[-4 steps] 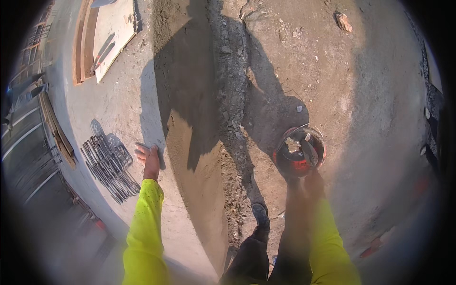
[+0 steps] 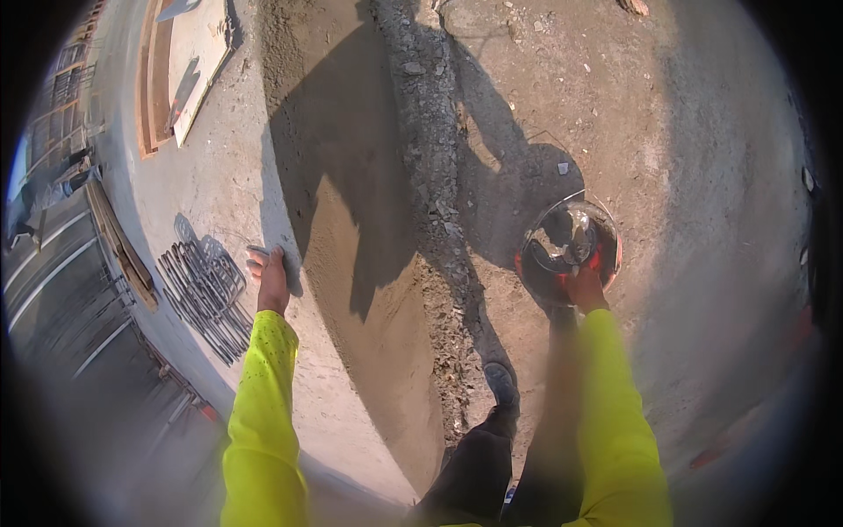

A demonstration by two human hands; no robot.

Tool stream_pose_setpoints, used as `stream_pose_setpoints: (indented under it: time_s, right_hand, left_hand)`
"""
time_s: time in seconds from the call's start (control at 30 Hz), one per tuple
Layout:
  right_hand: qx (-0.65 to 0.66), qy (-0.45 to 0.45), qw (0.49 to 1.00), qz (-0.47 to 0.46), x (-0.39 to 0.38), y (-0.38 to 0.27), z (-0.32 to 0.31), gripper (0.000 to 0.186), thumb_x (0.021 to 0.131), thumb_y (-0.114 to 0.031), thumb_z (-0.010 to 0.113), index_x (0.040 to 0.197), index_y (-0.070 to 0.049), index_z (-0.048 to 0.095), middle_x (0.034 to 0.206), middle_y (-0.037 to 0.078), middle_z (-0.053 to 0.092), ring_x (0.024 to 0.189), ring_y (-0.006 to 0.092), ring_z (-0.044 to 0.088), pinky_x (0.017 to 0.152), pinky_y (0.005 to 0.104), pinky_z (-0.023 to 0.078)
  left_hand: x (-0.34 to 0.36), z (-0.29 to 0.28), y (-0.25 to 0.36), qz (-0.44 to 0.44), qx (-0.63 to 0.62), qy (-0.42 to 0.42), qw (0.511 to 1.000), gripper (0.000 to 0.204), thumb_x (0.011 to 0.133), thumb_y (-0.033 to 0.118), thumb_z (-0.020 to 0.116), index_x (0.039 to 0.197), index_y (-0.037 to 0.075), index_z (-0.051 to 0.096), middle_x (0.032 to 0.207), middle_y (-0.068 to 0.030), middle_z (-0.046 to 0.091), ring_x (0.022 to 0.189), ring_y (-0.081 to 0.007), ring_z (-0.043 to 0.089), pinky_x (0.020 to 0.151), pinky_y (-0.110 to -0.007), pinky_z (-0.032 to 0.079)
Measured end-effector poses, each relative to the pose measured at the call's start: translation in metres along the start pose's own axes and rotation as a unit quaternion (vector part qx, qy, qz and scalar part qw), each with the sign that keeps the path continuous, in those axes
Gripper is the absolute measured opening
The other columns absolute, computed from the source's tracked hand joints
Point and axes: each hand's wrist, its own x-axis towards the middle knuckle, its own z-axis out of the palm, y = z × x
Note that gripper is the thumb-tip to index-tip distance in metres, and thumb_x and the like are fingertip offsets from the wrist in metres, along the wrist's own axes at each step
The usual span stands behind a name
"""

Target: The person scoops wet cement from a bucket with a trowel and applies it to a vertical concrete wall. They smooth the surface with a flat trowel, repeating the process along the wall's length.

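My left hand [image 2: 270, 279] lies on the pale concrete top of a low wall [image 2: 325, 400], fingers apart and nothing visible in them. Beside it is a stack of bent steel rods [image 2: 204, 299]. My right hand [image 2: 587, 288] reaches over the near rim of a round bucket [image 2: 617, 255] with red on its side and a thin wire handle. Its fingers are closed round the handle of a trowel, whose blade [image 2: 549, 256] is down in the bucket among grey mortar. The bucket's rim and my hand partly hide the grip.
On the wall top at upper left lies a pale board [image 2: 204, 66] with a trowel [image 2: 184, 88] on it, alongside a wooden frame [image 2: 154, 83]. Long planks [image 2: 121, 237] lie farther left. Rubble [image 2: 430, 176] lines the wall's foot. My boot [image 2: 500, 384] stands on the dirt.
My right hand has moved up and forward into the bucket, and the trowel blade has swung left and deeper. The left hand stays on the wall; the view has shifted slightly.
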Motion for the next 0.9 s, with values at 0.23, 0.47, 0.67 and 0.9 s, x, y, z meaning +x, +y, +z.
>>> stream_pose_setpoints:
  time_s: [0.23, 0.47, 0.67, 0.9]
  right_hand:
    - [0.428, -0.070, 0.901, 0.013, -0.123, 0.032, 0.027, 0.042, 0.085, -0.017, 0.067, 0.124, -0.003, 0.060, 0.078, 0.006, 0.061, 0.058, 0.0123, 0.058, 0.046, 0.0295, 0.048]
    - [0.617, -0.069, 0.782, -0.056, -0.176, -0.039, -0.046, 0.027, 0.094, -0.014, 0.058, 0.120, -0.004, 0.056, 0.079, 0.001, 0.057, 0.057, 0.0082, 0.053, 0.050, 0.0246, 0.045]
    - [0.730, 0.136, 0.664, -0.088, -0.135, -0.231, -0.122, 0.019, 0.097, -0.015, 0.052, 0.113, -0.006, 0.057, 0.081, 0.003, 0.058, 0.063, 0.0087, 0.055, 0.055, 0.0245, 0.046]
    - [0.444, 0.470, 0.755, -0.103, 0.023, -0.470, -0.099, 0.060, 0.090, -0.019, 0.064, 0.134, 0.017, 0.044, 0.131, 0.031, 0.056, 0.120, 0.0415, 0.056, 0.102, 0.0399, 0.044]
  left_hand:
    - [-0.028, -0.015, -0.022, -0.008, 0.024, 0.031, 0.999, 0.094, 0.096, 0.052, 0.049, 0.156, 0.011, -0.011, 0.162, -0.0223, -0.013, 0.149, -0.0373, -0.002, 0.119, -0.049, 0.015]
    - [-0.054, -0.030, -0.012, -0.024, 0.100, 0.080, 0.991, 0.093, 0.094, 0.060, 0.044, 0.158, 0.016, -0.007, 0.161, -0.0283, -0.007, 0.149, -0.0461, -0.006, 0.118, -0.056, 0.005]
    - [-0.041, -0.065, 0.027, -0.041, 0.069, 0.034, 0.996, 0.097, 0.094, 0.054, 0.048, 0.156, 0.012, -0.014, 0.159, -0.0292, -0.018, 0.146, -0.0477, -0.020, 0.117, -0.059, -0.003]
    - [-0.013, -0.076, 0.074, -0.052, 0.097, -0.021, 0.994, 0.097, 0.095, 0.052, 0.048, 0.155, 0.012, -0.017, 0.157, -0.0274, -0.026, 0.145, -0.0460, -0.025, 0.116, -0.061, 0.000]
